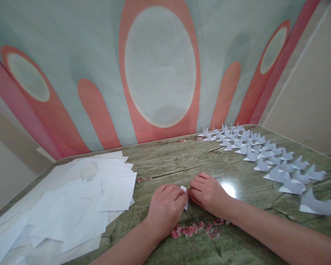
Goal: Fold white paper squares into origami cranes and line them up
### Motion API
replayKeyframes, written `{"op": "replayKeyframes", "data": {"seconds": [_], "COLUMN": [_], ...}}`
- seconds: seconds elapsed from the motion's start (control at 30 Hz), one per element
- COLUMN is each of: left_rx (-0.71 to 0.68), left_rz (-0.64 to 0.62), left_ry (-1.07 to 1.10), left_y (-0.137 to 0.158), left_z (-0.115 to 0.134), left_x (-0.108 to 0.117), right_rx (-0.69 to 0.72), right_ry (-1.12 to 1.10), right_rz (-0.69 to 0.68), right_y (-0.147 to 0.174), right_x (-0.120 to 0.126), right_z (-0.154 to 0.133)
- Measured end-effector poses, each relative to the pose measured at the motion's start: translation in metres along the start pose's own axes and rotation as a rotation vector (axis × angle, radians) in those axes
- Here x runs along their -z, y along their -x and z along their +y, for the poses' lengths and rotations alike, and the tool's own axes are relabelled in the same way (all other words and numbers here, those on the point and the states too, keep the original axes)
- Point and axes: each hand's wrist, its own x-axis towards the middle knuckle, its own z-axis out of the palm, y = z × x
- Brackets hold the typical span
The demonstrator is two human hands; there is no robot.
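White folded-paper strip (184, 188) is pinched in the left hand (166, 207) and right hand (206, 193), mid-tabletop (160, 160); uneven pull could skew its folds. An outward elbow might topple white folded-paper birds (277, 174) along the right edge; a draught could shift loose white paper sheets (71, 208) toward the left edge.

- Sheets (71, 206) heaped across the table's (160, 162) left side.
- Birds (251, 155) in rows down its right, from the far edge towards the near end.
- Between those, the left hand (167, 206) and right hand (206, 191), a slip (186, 204) between them.
- Behind the table, the backdrop (160, 66).
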Motion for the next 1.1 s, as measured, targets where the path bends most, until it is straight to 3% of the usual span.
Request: {"op": "replayKeyframes", "data": {"seconds": [0.3,0.67,1.1], "left_rx": [0.02,0.066,0.046], "left_rz": [-0.063,-0.12,-0.293], "left_ry": [0.018,0.06,0.007], "left_y": [0.002,0.001,-0.003], "left_z": [0.006,0.01,0.017], "left_x": [0.001,0.004,0.018], "right_rx": [0.042,-0.018,-0.098], "right_ry": [0.029,0.115,-0.067], "right_rz": [-0.087,-0.328,-0.467], "right_y": [0.0,-0.003,-0.007], "right_x": [0.002,0.019,0.028], "right_z": [0.002,-0.011,-0.001]}}
